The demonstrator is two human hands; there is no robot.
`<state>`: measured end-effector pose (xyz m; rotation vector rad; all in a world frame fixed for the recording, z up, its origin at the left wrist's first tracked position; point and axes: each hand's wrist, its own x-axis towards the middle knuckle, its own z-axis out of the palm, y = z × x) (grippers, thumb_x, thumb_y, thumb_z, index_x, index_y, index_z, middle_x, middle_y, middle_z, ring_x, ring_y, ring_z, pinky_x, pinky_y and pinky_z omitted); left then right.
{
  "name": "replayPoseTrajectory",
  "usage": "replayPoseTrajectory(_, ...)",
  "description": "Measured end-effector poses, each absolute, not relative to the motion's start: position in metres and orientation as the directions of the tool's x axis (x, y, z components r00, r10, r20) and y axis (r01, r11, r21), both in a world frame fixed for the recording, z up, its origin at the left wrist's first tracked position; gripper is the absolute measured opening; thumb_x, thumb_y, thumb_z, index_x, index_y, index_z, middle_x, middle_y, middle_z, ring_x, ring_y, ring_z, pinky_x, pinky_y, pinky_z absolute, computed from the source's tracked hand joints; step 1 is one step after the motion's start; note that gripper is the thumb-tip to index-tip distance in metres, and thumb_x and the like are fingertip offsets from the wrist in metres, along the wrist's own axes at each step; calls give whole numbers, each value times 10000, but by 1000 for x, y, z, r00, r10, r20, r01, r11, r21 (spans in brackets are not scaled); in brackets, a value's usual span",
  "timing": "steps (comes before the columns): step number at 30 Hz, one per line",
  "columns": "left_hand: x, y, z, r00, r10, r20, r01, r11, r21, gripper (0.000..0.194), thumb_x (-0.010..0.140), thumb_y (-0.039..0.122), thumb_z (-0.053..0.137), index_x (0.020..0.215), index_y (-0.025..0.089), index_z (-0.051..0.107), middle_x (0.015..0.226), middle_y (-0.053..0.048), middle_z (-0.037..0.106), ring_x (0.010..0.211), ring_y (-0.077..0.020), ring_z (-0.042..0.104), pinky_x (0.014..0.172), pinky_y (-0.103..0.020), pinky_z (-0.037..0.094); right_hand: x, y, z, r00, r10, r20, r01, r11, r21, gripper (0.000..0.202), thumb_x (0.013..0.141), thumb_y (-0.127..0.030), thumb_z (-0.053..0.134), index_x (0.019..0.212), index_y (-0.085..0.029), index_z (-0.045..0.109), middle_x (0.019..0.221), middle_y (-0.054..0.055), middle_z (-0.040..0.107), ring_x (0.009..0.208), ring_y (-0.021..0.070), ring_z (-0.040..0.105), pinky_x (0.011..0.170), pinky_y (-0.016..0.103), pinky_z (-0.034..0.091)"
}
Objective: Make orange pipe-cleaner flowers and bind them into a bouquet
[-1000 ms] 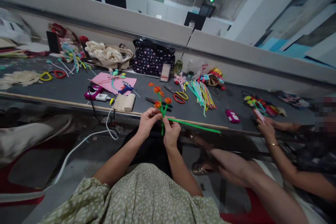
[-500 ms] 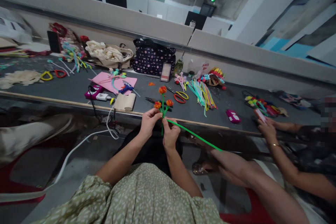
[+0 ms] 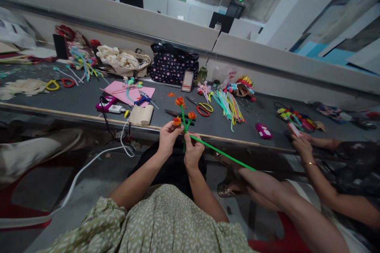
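Note:
A small pipe-cleaner flower spray (image 3: 183,118) with three orange heads on green stems stands between my hands, just in front of the table edge. My left hand (image 3: 168,137) is closed, its thumb and fingers pinching the spray just under the left orange head. Lower down, my right hand (image 3: 193,151) grips the gathered stems. From my right hand a long green pipe cleaner (image 3: 225,155) runs out to the lower right; its near end at the stems is hidden by my fingers. Behind the flowers lie black pliers (image 3: 175,114) and red-and-yellow scissors (image 3: 204,109).
The dark table (image 3: 166,104) holds pink paper (image 3: 118,91), a blue glue gun (image 3: 144,98), bundled pipe cleaners (image 3: 227,104) and a dotted bag (image 3: 173,63). A white cable (image 3: 89,166) hangs at the left. At right, another person's hand (image 3: 303,146) holds a phone.
The flower heads have tilted slightly to the left, the top one most. The free end of the long green pipe cleaner has shifted a little to the right. Both hands keep their hold.

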<state>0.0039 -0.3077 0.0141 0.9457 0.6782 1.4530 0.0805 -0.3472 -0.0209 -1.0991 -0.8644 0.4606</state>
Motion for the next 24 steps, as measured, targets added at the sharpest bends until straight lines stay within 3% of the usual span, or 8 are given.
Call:
replayPoseTrajectory(17, 10, -310, 12, 109, 985, 132, -576, -45, 816, 196, 674, 266, 752, 805, 135, 686, 761, -29, 677, 687, -114, 608, 723, -248, 490, 80, -344, -23, 682, 673, 285, -82, 458, -885, 197, 757, -317, 682, 806, -134, 630, 813, 45, 636, 780, 164, 618, 764, 328, 513)
replayPoseTrajectory(24, 15, -312, 20, 110, 983, 148, -582, -57, 811, 218, 656, 242, 767, 817, 149, 654, 747, 4, 638, 672, -83, 572, 685, -202, 467, 81, -343, -24, 665, 671, 327, -34, 465, -885, 175, 780, -309, 664, 803, -139, 629, 833, 49, 641, 808, 168, 622, 793, 334, 515)
